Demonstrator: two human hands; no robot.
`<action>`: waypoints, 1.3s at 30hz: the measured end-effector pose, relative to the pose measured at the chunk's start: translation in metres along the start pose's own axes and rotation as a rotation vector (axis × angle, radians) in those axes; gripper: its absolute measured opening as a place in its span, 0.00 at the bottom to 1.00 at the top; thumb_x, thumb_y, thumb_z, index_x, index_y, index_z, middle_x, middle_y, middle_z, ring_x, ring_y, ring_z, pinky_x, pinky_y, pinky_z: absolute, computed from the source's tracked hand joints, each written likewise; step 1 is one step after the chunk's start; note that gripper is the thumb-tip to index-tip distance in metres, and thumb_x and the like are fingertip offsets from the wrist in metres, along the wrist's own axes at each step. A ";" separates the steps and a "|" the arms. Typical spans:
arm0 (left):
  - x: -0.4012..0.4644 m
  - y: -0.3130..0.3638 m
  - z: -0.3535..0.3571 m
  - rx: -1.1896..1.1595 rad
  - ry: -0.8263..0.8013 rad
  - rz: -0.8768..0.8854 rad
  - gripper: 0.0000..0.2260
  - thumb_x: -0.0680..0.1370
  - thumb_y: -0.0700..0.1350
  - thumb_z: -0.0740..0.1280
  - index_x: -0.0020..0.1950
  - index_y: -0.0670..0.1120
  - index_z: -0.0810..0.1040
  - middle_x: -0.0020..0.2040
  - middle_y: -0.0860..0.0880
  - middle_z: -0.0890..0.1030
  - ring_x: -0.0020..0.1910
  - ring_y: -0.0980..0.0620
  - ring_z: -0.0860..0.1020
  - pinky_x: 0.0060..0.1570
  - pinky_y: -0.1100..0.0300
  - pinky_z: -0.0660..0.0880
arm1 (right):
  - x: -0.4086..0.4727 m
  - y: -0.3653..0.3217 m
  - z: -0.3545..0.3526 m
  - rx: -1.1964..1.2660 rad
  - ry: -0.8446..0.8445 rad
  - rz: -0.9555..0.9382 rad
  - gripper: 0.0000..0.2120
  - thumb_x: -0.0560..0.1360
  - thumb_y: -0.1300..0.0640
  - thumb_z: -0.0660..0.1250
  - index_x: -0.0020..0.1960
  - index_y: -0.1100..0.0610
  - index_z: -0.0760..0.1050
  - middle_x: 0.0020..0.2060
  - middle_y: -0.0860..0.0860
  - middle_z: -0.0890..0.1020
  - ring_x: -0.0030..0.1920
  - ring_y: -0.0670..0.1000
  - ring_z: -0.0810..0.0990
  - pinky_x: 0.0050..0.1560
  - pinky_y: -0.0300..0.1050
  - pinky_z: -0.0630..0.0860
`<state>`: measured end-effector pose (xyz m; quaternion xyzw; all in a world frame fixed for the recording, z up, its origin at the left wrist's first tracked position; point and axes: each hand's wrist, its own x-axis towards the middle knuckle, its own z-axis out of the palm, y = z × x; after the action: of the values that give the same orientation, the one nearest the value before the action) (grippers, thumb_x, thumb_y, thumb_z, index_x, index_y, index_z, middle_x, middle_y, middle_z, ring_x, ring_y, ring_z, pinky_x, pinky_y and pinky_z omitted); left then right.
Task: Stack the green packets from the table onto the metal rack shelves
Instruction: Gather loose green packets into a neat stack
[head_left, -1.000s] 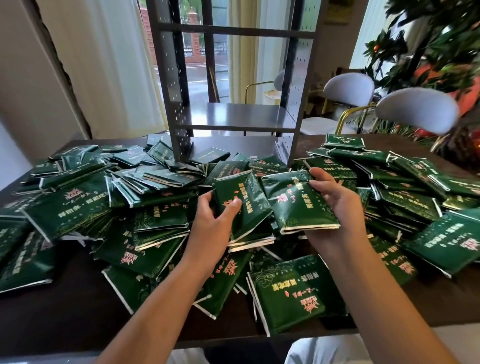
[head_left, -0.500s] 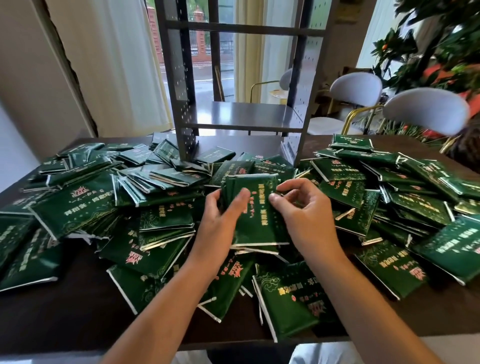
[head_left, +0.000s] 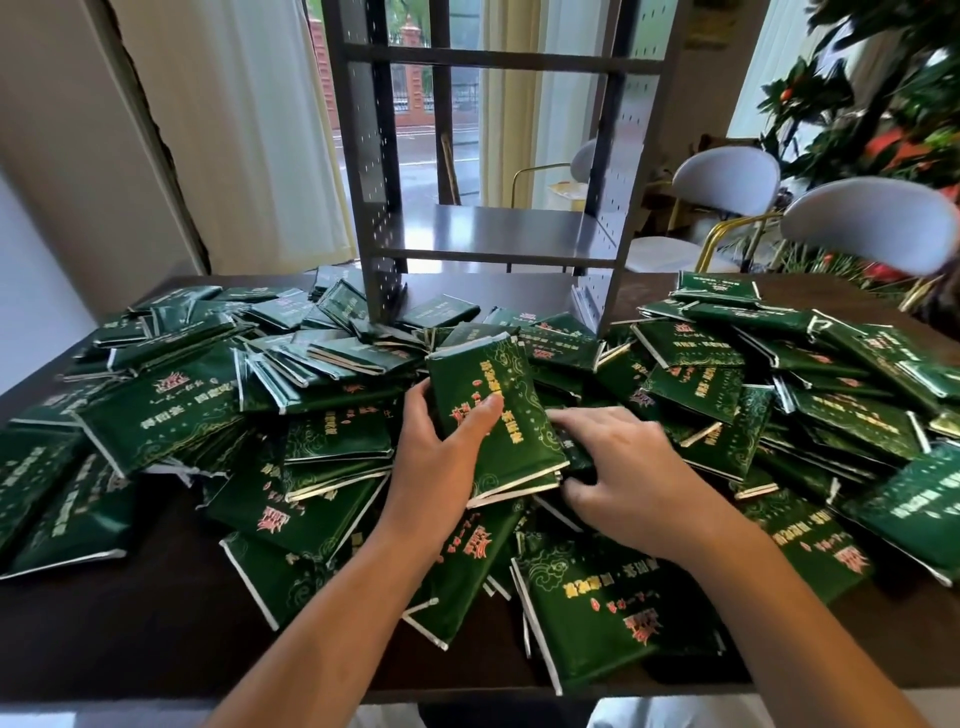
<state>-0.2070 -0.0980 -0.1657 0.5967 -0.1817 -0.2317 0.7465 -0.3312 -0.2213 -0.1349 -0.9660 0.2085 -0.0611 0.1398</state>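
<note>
A small stack of packets (head_left: 493, 415) is gripped by the left hand (head_left: 441, 457); the right hand (head_left: 623, 467), fingers curled, is seen reaching into the heap (head_left: 779, 415) beside it on the bench (head_left: 130, 623). Beyond the hands, the rack (head_left: 493, 228) shelves are bare: stacking is judged not begun.

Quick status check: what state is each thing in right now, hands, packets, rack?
left hand: grips a small stack of packets, thumb across the top one
held packets: lifted and tilted above the pile
right hand: reaches into the pile beside the held stack; its grip is hidden
loose packets: scattered over the table
metal rack: upright, visible shelf bare
</note>
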 end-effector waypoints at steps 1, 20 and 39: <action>-0.001 0.000 0.000 0.001 0.000 0.000 0.19 0.77 0.46 0.73 0.66 0.52 0.72 0.54 0.46 0.84 0.49 0.47 0.86 0.50 0.45 0.83 | 0.000 0.000 0.000 -0.029 0.076 0.012 0.32 0.78 0.54 0.65 0.79 0.45 0.59 0.71 0.44 0.73 0.72 0.47 0.65 0.74 0.52 0.58; -0.008 0.002 0.003 0.195 -0.007 0.118 0.20 0.78 0.47 0.71 0.66 0.52 0.67 0.49 0.53 0.83 0.41 0.60 0.84 0.37 0.68 0.78 | -0.002 -0.016 -0.010 0.700 0.574 0.157 0.05 0.80 0.49 0.68 0.49 0.49 0.76 0.34 0.43 0.79 0.33 0.42 0.77 0.34 0.38 0.74; -0.002 0.007 0.002 0.013 -0.026 -0.049 0.07 0.81 0.48 0.64 0.58 0.54 0.77 0.56 0.48 0.84 0.58 0.47 0.82 0.60 0.44 0.76 | -0.001 -0.006 -0.013 0.632 0.633 -0.303 0.23 0.70 0.71 0.71 0.51 0.43 0.80 0.56 0.38 0.81 0.66 0.47 0.75 0.70 0.67 0.66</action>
<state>-0.2090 -0.0973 -0.1588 0.6027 -0.1782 -0.2562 0.7344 -0.3324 -0.2190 -0.1212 -0.8296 0.0689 -0.4328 0.3460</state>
